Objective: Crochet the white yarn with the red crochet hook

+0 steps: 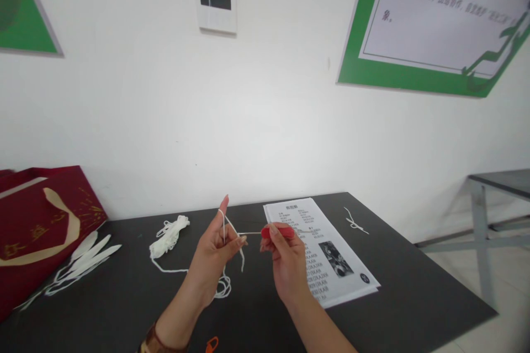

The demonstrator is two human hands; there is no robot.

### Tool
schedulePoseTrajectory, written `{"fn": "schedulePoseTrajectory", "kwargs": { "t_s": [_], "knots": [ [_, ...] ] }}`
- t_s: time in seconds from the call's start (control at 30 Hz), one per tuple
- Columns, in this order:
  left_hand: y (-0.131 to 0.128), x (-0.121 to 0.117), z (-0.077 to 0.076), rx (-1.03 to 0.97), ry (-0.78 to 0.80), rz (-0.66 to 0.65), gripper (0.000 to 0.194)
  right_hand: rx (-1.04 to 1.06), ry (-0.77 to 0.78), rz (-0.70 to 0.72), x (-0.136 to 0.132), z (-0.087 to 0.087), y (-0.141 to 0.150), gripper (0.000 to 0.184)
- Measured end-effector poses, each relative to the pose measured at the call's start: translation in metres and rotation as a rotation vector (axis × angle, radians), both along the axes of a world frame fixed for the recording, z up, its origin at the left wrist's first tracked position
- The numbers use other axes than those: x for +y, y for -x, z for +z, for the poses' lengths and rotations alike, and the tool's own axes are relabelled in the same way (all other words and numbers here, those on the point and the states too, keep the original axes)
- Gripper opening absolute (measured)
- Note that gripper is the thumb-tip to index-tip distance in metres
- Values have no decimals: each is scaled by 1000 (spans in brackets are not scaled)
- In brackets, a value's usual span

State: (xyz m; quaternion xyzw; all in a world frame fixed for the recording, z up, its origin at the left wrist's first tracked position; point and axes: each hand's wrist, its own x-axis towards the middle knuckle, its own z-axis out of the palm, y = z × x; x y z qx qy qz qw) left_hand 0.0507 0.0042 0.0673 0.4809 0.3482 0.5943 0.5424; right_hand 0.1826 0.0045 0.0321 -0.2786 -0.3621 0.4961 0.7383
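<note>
Head view: left-hand (223, 242) state?
Pinching white yarn (242, 261), index raised, strand looped over it.
Right hand (289, 256)?
Gripping red-handled crochet hook (277, 231), probably; shaft reaches left fingertips, printed pattern sheets (356, 281) behind.

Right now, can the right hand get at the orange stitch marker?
Probably: nothing visible blocks the way to the orange stitch marker, though the right hand is holding a red-handled crochet hook.
</note>
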Motion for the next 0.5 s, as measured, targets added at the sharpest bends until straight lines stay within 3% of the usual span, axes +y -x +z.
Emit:
{"fn": "schedulePoseTrajectory", "kwargs": {
  "t_s": [0.1,0.17,0.27,0.37,0.43,0.5],
  "knots": [
    [2,0,2,-46,42,-45,90,38,31,25,0,0,0,7],
    [2,1,2,-64,34,-28,89,-98,-21,-55,-3,0,0,8],
    [2,3,-1,-75,5,12,88,-492,-274,-230,-13,1,-2,17],
    [2,3,-4,-134,8,-26,86,-747,-525,-269,-21,0,-2,34],
    [4,3,-4,-181,48,-89,83,-726,-525,-250,-22,0,-1,33],
    [8,3,-3,-209,96,-149,82,-563,-400,-207,-18,-1,1,24]
  ]
}}
